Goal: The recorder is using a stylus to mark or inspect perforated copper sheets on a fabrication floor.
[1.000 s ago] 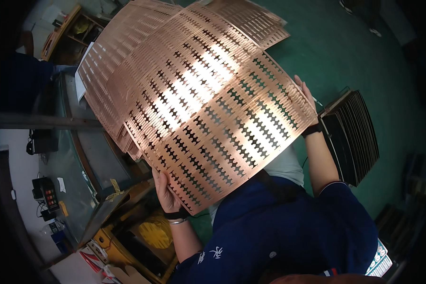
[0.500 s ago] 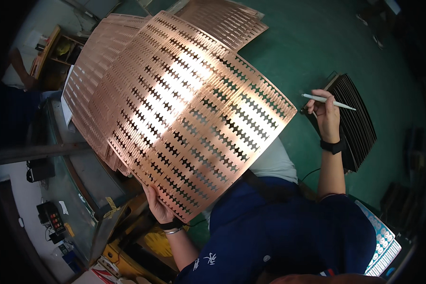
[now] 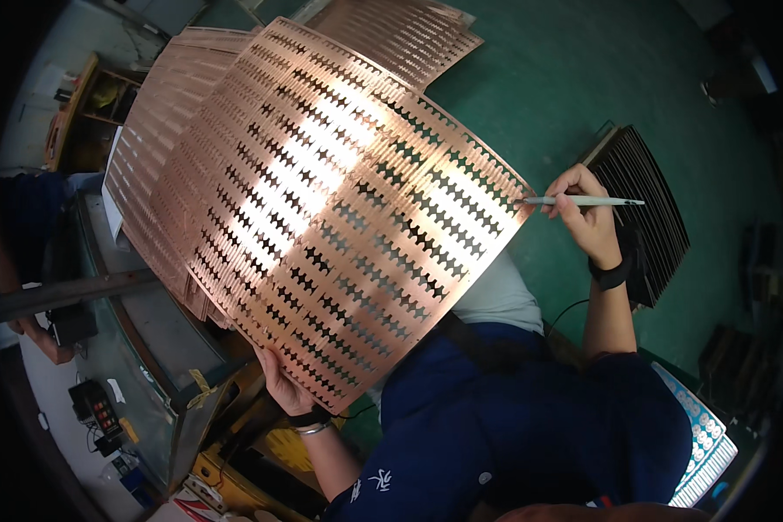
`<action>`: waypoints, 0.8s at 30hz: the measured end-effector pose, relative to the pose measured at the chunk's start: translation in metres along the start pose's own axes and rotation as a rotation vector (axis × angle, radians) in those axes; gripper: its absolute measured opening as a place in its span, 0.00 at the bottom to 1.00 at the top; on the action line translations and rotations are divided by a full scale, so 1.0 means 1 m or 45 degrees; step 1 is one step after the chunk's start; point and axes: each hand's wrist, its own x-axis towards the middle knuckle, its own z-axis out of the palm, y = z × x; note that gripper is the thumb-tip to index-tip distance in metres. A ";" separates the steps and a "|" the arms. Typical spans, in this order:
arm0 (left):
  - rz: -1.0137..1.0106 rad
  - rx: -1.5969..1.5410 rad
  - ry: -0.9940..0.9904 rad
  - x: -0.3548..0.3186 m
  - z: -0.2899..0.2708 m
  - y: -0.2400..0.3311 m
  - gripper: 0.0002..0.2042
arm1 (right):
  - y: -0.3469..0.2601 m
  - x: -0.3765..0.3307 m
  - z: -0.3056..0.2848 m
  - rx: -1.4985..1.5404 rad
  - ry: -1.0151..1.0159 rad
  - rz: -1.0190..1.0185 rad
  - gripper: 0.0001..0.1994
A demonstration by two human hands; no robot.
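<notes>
A large copper-coloured sheet [image 3: 348, 217] punched with rows of small cut-outs fills the middle of the view, bowed and shining under a light. My left hand [image 3: 285, 390] grips its lower edge from below. My right hand [image 3: 583, 213] holds a thin white pen [image 3: 583, 201] with its tip at the sheet's right corner. More copper sheets [image 3: 161, 148] lie stacked behind and to the left of the held one.
A dark ribbed stack of plates [image 3: 648, 209] lies on the green floor [image 3: 565, 78] to the right. Another copper pile [image 3: 400, 30] sits at the top. A glass-topped bench [image 3: 122, 348] with small devices runs along the left. A white dotted tray [image 3: 700, 439] is at lower right.
My right hand let go of the sheet's right edge, lifted with the pen, and now brings the pen tip to the sheet's right corner. The sheet shifted slightly left.
</notes>
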 end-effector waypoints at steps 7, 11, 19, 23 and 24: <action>-0.027 -0.003 -0.008 0.001 -0.004 0.001 0.23 | 0.000 0.000 0.001 -0.101 0.026 -0.017 0.08; -0.024 -0.003 -0.006 0.001 -0.005 0.002 0.23 | -0.002 -0.001 0.002 -0.134 0.030 -0.013 0.06; -0.045 -0.016 -0.027 0.001 -0.006 0.001 0.22 | -0.007 -0.002 0.005 -0.170 0.043 -0.024 0.05; -0.030 -0.004 0.004 0.001 -0.005 0.001 0.22 | -0.003 -0.001 0.003 -0.151 0.000 -0.027 0.04; -0.028 -0.001 0.011 0.001 -0.004 0.000 0.22 | -0.001 -0.002 0.001 -0.152 0.000 -0.027 0.04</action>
